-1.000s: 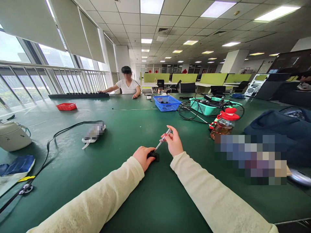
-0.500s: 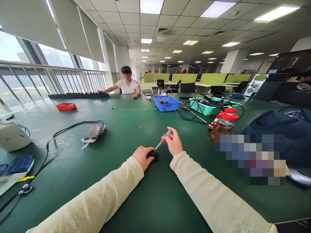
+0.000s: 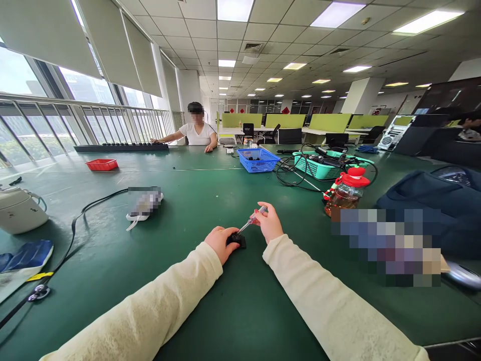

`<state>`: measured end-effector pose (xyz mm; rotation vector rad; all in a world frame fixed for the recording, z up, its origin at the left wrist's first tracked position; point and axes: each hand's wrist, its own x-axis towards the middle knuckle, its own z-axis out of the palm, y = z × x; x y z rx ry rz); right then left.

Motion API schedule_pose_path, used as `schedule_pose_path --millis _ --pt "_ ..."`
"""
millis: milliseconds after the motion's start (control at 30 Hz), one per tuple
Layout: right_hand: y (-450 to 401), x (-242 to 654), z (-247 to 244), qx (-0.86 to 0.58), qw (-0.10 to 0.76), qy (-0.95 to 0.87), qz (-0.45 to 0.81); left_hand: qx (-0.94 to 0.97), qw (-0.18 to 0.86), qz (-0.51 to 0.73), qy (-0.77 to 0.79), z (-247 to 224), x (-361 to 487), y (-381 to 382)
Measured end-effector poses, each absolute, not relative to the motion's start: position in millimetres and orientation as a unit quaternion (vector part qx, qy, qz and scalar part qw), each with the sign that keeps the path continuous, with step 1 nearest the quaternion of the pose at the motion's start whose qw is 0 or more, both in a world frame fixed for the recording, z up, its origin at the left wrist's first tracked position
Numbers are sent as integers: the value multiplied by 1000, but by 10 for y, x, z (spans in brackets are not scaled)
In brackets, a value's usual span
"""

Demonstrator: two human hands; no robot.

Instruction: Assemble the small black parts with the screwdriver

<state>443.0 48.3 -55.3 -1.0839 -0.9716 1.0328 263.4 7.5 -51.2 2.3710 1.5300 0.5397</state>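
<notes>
On the green desk [image 3: 240, 311], the left hand [image 3: 220, 242] grips a black block [image 3: 239, 242]; the right hand [image 3: 271, 224] pinches a screwdriver [image 3: 249, 221].

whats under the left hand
Part of a small black piece shows beside the left hand's thumb; the hand covers the rest, so its full shape cannot be seen.

We look out from a single camera worn on the head, set above the near side of the green table [image 3: 180, 200], facing forward and slightly down along it toward a seated person [image 3: 199, 131] at the far end. From this height our left hand [image 3: 221, 244] and right hand [image 3: 269, 225] appear fairly near, just below the centre of our wide view, which also takes in the ceiling [image 3: 199, 35] above and the window railing [image 3: 126, 123] on the left.
</notes>
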Motion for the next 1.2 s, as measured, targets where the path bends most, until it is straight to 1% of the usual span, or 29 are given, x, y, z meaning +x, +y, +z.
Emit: schedule_pose_path --millis 233,533,867,1067,1200 --pt "479 4433 -557 -476 624 -352 510 811 138 182 538 -488 2638 64" --pt "490 4430 -578 -454 643 -317 528 804 143 185 546 -472 2631 55" --pt "462 4421 -550 -431 644 -359 520 811 136 189 537 -470 2636 53" --pt "408 4384 -496 -427 619 -384 535 803 135 185 550 -451 2635 29" --pt "386 4373 -451 -430 623 -384 530 807 127 183 546 -444 2634 28"
